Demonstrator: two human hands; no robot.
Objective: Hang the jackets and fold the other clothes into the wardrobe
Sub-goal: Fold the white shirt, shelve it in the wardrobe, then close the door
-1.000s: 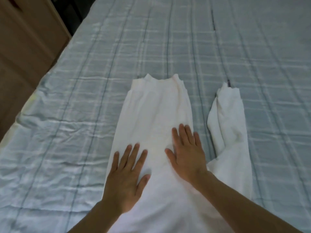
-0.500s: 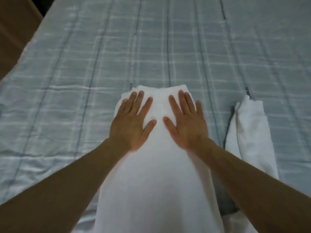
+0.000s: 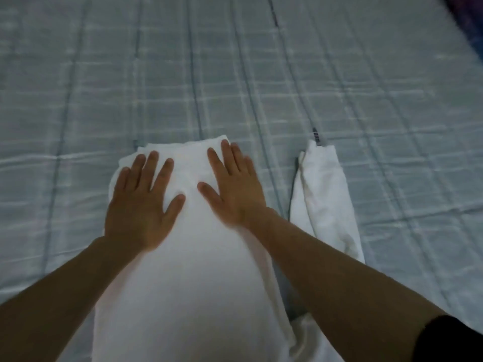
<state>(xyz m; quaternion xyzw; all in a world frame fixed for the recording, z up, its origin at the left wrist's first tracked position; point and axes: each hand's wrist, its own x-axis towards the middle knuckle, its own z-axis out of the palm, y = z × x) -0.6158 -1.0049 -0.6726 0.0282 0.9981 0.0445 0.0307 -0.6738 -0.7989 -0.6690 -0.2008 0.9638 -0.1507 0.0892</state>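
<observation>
A white garment (image 3: pixel 193 283) lies lengthwise on the bed, its far end folded into a flat edge. One long white part of the garment (image 3: pixel 324 197) lies apart to the right, joined at the near end. My left hand (image 3: pixel 142 199) rests flat on the far left of the main panel, fingers spread. My right hand (image 3: pixel 234 186) presses flat beside it, fingertips at the far edge. Neither hand grips the cloth.
The bed is covered by a pale blue checked sheet (image 3: pixel 261 74) that fills nearly the whole view. A dark edge (image 3: pixel 470 27) shows at the top right corner. A small dark tag (image 3: pixel 316 135) sits at the tip of the separate white part.
Both hands slid away from me along the garment, from its middle to its far end, pressing it flat. The view moved forward and the wooden furniture at the left left the frame.
</observation>
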